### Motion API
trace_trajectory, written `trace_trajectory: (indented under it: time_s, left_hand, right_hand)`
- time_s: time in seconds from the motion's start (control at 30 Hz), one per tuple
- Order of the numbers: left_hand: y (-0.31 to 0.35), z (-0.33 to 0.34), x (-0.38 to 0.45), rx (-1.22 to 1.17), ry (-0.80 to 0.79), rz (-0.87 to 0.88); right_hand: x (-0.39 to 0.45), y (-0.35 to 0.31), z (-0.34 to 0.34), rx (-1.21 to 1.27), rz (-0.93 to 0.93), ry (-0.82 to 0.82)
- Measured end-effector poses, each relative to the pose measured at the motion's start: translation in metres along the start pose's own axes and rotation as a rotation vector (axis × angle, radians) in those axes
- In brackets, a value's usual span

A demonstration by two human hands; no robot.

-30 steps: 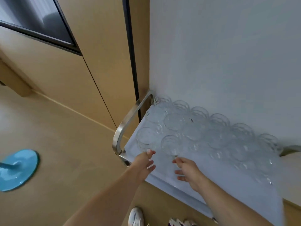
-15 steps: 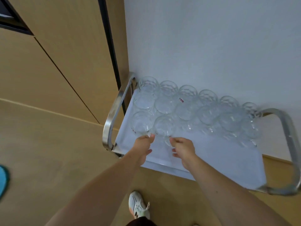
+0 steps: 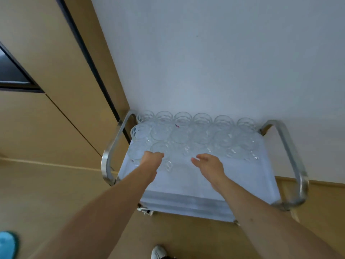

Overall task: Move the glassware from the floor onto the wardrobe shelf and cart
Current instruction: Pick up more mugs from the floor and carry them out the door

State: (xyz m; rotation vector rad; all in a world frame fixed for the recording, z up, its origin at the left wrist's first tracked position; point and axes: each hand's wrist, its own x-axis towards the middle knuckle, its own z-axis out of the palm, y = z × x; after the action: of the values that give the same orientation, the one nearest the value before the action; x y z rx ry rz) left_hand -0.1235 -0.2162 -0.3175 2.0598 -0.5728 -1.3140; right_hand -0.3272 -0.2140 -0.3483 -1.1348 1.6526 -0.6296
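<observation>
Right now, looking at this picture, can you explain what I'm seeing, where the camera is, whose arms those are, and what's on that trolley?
There is no machine here. The camera is worn on a person's head and looks forward and down, so the two bare arms reaching in from the bottom are the wearer's own.

In front of them a cart with curved metal handles at each end stands against a pale wall. Its top is covered by a light cloth. Many clear glasses stand packed in rows on the far half, nearest the wall.

The left hand is at the front glass of the left group, fingers curled round it as far as the blur shows. The right hand hovers over the cloth with fingers relaxed, holding nothing.

Below, a white shoe shows on the wooden floor.
</observation>
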Motion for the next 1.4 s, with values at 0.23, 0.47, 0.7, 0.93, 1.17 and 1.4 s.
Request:
trace_trajectory:
  time_s: [0.23,0.47,0.7,0.93,1.17,1.4]
  left_hand:
    - [0.046,0.124,-0.118,0.388,-0.04,0.462]
    - [0.052,0.289,-0.242,0.636,-0.206,0.885]
    - [0.027,0.455,-0.367,0.842,-0.505,1.203]
    - [-0.031,0.59,-0.482,0.999,-0.861,1.369]
    - [-0.08,0.719,-0.565,1.083,-1.151,1.5]
    - [-0.076,0.861,-0.628,1.111,-1.323,1.541]
  right_hand:
    - [-0.048,0.021,-0.158,-0.169,-0.196,0.135]
    - [-0.124,0.087,-0.337,-0.291,-0.187,0.391]
    - [-0.222,0.185,-0.481,-0.268,-0.005,0.708]
    - [-0.307,0.291,-0.567,-0.141,0.304,0.971]
    - [-0.355,0.373,-0.651,-0.054,0.569,1.167]
    - [-0.357,0.413,-0.767,0.037,0.707,1.273]
